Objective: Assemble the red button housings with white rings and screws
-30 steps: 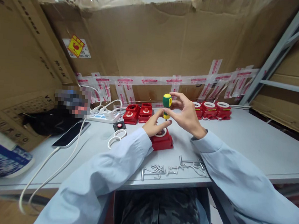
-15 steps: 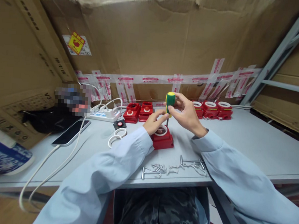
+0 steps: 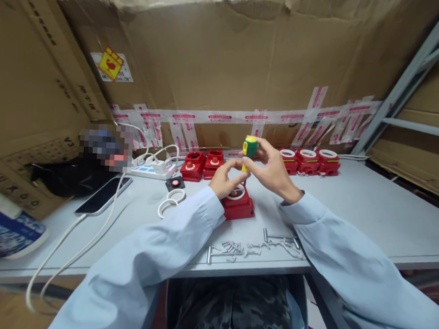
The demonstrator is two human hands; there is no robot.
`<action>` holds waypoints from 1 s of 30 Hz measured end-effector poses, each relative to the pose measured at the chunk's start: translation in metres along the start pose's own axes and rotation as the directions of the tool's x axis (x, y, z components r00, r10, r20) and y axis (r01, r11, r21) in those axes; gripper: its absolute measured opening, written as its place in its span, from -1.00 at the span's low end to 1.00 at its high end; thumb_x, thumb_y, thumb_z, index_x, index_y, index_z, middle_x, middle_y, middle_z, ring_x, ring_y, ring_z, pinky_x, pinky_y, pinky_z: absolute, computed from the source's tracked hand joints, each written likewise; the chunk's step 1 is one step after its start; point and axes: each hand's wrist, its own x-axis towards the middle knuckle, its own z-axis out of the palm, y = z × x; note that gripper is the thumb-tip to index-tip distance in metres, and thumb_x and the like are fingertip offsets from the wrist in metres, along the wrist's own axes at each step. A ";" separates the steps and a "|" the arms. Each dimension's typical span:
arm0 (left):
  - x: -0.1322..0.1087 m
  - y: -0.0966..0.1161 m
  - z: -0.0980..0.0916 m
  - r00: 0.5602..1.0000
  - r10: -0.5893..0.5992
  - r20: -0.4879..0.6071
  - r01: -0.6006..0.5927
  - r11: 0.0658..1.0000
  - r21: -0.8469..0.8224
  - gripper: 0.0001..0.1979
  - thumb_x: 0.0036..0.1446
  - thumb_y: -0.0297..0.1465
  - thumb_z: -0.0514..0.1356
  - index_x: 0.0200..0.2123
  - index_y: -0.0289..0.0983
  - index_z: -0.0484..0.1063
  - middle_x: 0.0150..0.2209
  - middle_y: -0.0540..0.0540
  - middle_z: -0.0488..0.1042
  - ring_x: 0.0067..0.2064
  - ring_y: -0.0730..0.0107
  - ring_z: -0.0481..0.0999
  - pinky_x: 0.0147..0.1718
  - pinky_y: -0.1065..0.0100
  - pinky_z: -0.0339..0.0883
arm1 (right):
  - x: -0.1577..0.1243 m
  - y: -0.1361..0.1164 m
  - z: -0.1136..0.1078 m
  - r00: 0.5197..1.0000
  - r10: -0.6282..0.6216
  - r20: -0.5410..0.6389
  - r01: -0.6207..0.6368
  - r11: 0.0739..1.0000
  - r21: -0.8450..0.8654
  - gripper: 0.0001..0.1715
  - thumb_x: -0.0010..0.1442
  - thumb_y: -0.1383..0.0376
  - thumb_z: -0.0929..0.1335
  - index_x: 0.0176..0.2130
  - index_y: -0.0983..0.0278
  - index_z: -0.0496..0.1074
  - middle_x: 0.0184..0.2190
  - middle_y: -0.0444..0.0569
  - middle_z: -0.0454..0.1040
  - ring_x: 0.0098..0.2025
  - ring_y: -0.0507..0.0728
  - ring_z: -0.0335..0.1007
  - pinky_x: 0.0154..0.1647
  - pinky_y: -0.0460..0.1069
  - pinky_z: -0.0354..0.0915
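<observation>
My right hand (image 3: 270, 169) is closed round the green and yellow handle of a screwdriver (image 3: 250, 146), which stands upright. Its shaft points down at the right rear part of a red housing (image 3: 239, 210) with a white ring (image 3: 236, 192) on top. My left hand (image 3: 226, 179) is pinched at the lower end of the screwdriver, just above the ring. The tip and any screw under it are too small to make out. In front of the housing lie several loose silver screws (image 3: 232, 246) and T-shaped metal pieces (image 3: 209, 254).
Several red housings with white rings (image 3: 308, 154) line the back right. Two red units with buttons (image 3: 193, 166) stand behind my left hand, near a power strip (image 3: 153, 169). Loose white rings (image 3: 168, 207), a black square part (image 3: 175, 182) and a phone (image 3: 103, 196) lie left.
The screwdriver handle has turned in my right hand, showing more yellow on its side. My right fingers have shifted slightly round it. The housing stays where it was.
</observation>
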 end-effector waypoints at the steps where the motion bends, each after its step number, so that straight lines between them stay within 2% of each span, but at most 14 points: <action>1: 0.000 0.000 0.000 1.000 -0.002 -0.020 0.002 1.000 0.013 -0.71 0.03 -0.19 0.24 -0.31 -0.30 0.34 -0.32 -0.07 0.41 -0.21 0.32 0.40 -0.11 0.32 0.25 | -0.001 -0.001 0.000 1.000 -0.014 -0.008 0.014 0.999 -0.040 -0.51 0.04 0.31 0.37 0.00 0.27 0.29 -0.18 0.00 0.49 -0.15 0.15 0.47 -0.08 0.11 0.40; 3: -0.001 0.001 0.000 0.999 -0.020 -0.027 0.020 1.000 0.013 -0.70 0.01 -0.21 0.26 -0.29 -0.29 0.32 -0.32 -0.06 0.39 -0.23 0.34 0.40 -0.15 0.33 0.27 | -0.001 -0.003 0.000 0.999 -0.032 -0.009 0.031 0.994 -0.106 -0.60 0.03 0.28 0.39 -0.09 0.29 0.35 -0.24 -0.01 0.50 -0.21 0.15 0.47 -0.11 0.11 0.40; 5: -0.001 0.002 0.000 0.999 -0.037 0.001 0.037 0.999 -0.031 -0.69 0.07 -0.20 0.21 -0.21 -0.28 0.32 -0.24 -0.09 0.42 -0.15 0.30 0.41 -0.11 0.31 0.27 | -0.001 -0.003 -0.001 1.000 -0.027 0.009 0.028 0.995 -0.095 -0.62 0.04 0.29 0.38 -0.10 0.30 0.36 -0.22 0.01 0.50 -0.20 0.15 0.47 -0.10 0.11 0.40; 8: 0.000 0.001 -0.001 0.998 -0.028 0.063 0.031 0.999 -0.036 -0.68 0.15 -0.17 0.12 -0.16 -0.29 0.37 -0.14 -0.13 0.45 -0.04 0.22 0.41 -0.02 0.26 0.24 | 0.000 -0.002 -0.001 1.000 0.009 0.019 -0.009 1.000 -0.009 -0.48 0.06 0.32 0.35 0.04 0.30 0.28 -0.10 0.05 0.49 -0.11 0.16 0.47 -0.05 0.11 0.39; 11: 0.001 -0.001 0.000 0.999 0.001 0.041 -0.002 1.000 0.023 -0.69 0.08 -0.19 0.19 -0.24 -0.32 0.39 -0.23 -0.13 0.46 -0.12 0.22 0.43 -0.04 0.25 0.24 | -0.001 -0.003 -0.001 1.000 0.022 0.002 -0.021 1.000 -0.021 -0.43 0.05 0.32 0.35 0.07 0.29 0.24 -0.16 0.02 0.51 -0.12 0.15 0.47 -0.07 0.11 0.39; 13: 0.000 -0.002 0.000 1.000 0.018 0.006 -0.018 0.999 0.030 -0.69 0.02 -0.20 0.24 -0.28 -0.33 0.37 -0.28 -0.11 0.44 -0.18 0.26 0.42 -0.08 0.27 0.27 | -0.002 -0.005 -0.001 1.000 0.002 -0.014 -0.003 0.997 -0.071 -0.46 0.01 0.31 0.38 0.01 0.28 0.29 -0.23 -0.01 0.52 -0.18 0.15 0.48 -0.11 0.11 0.41; 16: -0.001 0.000 0.001 1.000 -0.005 0.022 0.004 0.999 0.040 -0.66 0.01 -0.18 0.26 -0.26 -0.31 0.35 -0.28 -0.10 0.42 -0.19 0.28 0.41 -0.15 0.32 0.30 | -0.003 -0.007 -0.001 1.000 -0.016 -0.020 0.015 0.997 -0.073 -0.55 -0.01 0.33 0.38 -0.07 0.27 0.32 -0.22 0.00 0.52 -0.22 0.13 0.48 -0.15 0.09 0.42; 19: -0.002 0.002 0.000 0.999 0.001 0.038 -0.001 1.000 0.012 -0.65 0.10 -0.14 0.18 -0.18 -0.29 0.37 -0.19 -0.11 0.43 -0.10 0.27 0.41 -0.09 0.32 0.27 | -0.002 -0.006 -0.001 1.000 0.005 -0.010 -0.005 1.000 -0.013 -0.53 0.01 0.37 0.34 -0.04 0.27 0.28 -0.18 0.01 0.51 -0.17 0.14 0.48 -0.14 0.08 0.42; 21: -0.001 0.002 -0.001 1.000 0.011 0.027 -0.012 1.000 0.004 -0.66 0.13 -0.12 0.13 -0.22 -0.30 0.40 -0.18 -0.13 0.45 -0.08 0.25 0.41 -0.02 0.30 0.23 | -0.002 -0.007 -0.001 1.000 0.010 -0.012 -0.010 1.000 -0.019 -0.55 0.02 0.38 0.33 -0.04 0.27 0.28 -0.19 0.01 0.51 -0.17 0.14 0.48 -0.14 0.07 0.41; 24: 0.000 0.000 0.000 1.000 0.008 -0.001 -0.008 1.000 0.023 -0.67 0.04 -0.15 0.23 -0.29 -0.31 0.39 -0.26 -0.12 0.46 -0.15 0.25 0.42 -0.06 0.27 0.26 | -0.003 -0.009 -0.001 1.000 -0.017 -0.024 0.014 0.991 -0.132 -0.57 0.01 0.34 0.37 -0.08 0.27 0.30 -0.24 -0.01 0.49 -0.25 0.13 0.46 -0.18 0.07 0.39; 26: 0.000 0.001 0.000 1.000 0.008 -0.015 -0.008 0.999 0.035 -0.66 -0.03 -0.18 0.30 -0.29 -0.31 0.38 -0.28 -0.10 0.45 -0.18 0.27 0.42 -0.09 0.27 0.28 | -0.004 -0.011 -0.001 0.999 -0.042 -0.018 0.037 0.975 -0.219 -0.68 0.00 0.29 0.40 -0.19 0.29 0.35 -0.34 -0.05 0.47 -0.33 0.12 0.42 -0.25 0.07 0.38; 28: -0.001 0.004 0.001 1.000 -0.013 -0.014 0.014 0.999 0.048 -0.66 0.01 -0.19 0.27 -0.22 -0.30 0.38 -0.23 -0.11 0.46 -0.16 0.26 0.43 -0.09 0.27 0.29 | -0.003 -0.010 -0.001 0.999 -0.052 -0.003 0.050 0.971 -0.235 -0.76 0.01 0.27 0.40 -0.27 0.29 0.37 -0.39 -0.06 0.46 -0.36 0.12 0.40 -0.27 0.07 0.38; 30: -0.002 0.006 0.000 0.999 -0.037 0.015 0.036 0.998 0.050 -0.66 0.11 -0.19 0.18 -0.14 -0.30 0.38 -0.15 -0.14 0.46 -0.08 0.23 0.43 -0.05 0.26 0.27 | -0.002 -0.007 -0.002 0.999 -0.047 0.020 0.050 0.986 -0.156 -0.71 0.05 0.28 0.39 -0.18 0.30 0.37 -0.32 -0.04 0.48 -0.30 0.12 0.43 -0.22 0.07 0.39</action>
